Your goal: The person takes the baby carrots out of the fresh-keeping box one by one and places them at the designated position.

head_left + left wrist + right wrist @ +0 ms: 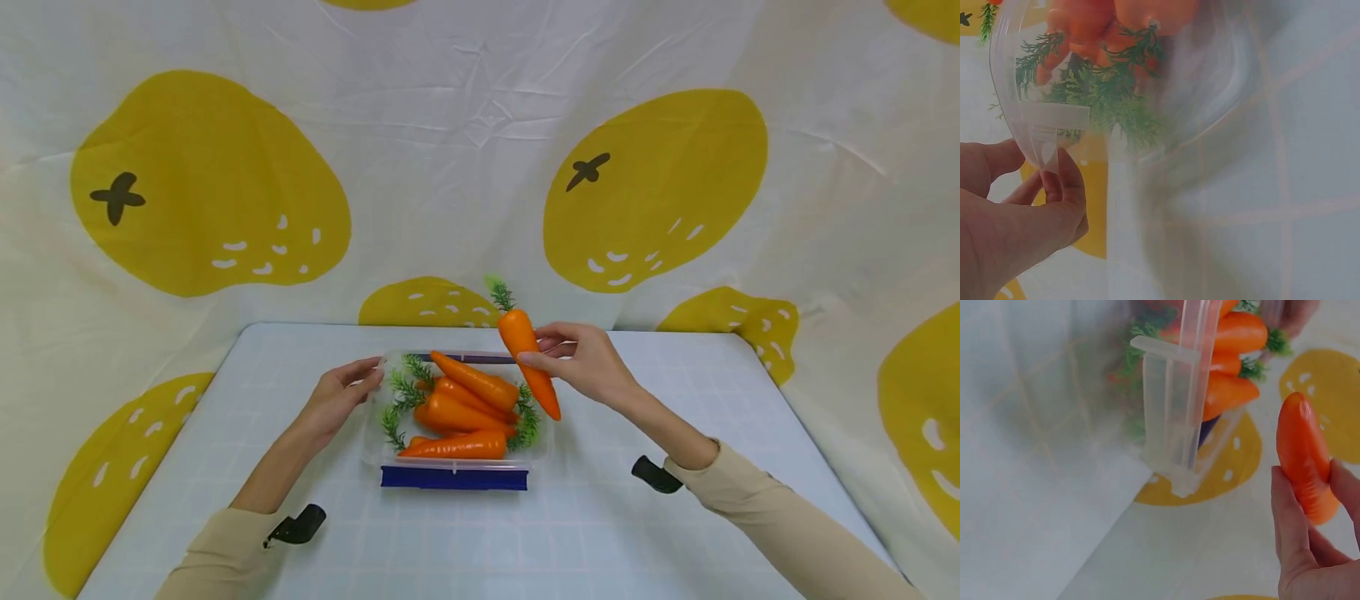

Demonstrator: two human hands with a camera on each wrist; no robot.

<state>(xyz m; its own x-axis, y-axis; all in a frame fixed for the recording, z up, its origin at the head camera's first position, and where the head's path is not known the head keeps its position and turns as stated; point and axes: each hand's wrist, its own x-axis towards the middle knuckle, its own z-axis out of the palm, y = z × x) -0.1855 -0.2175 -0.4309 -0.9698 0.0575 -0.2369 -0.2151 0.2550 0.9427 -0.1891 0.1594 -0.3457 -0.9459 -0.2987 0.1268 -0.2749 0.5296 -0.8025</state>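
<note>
A clear plastic container (370, 454) with blue side clips sits on the table, several orange carrots (459, 412) with green tops piled inside. My left hand (339, 398) grips the container's left rim; in the left wrist view the thumb and curled fingers pinch the edge by a translucent tab (1054, 116). Over the right rim, my right hand (581, 358) pinches one carrot (529, 364) between thumb and fingers. This carrot tilts, its leafy top up and its tip pointing down to the right. The right wrist view shows the same carrot (1302, 450) above the container's level.
A pale checked cloth covers the table (600, 533). Behind and beside it hangs a white curtain (450, 167) printed with large yellow fruit. A blue clip (453, 478) hangs folded down at the container's near side. Small black cameras (300, 525) are on both wrists.
</note>
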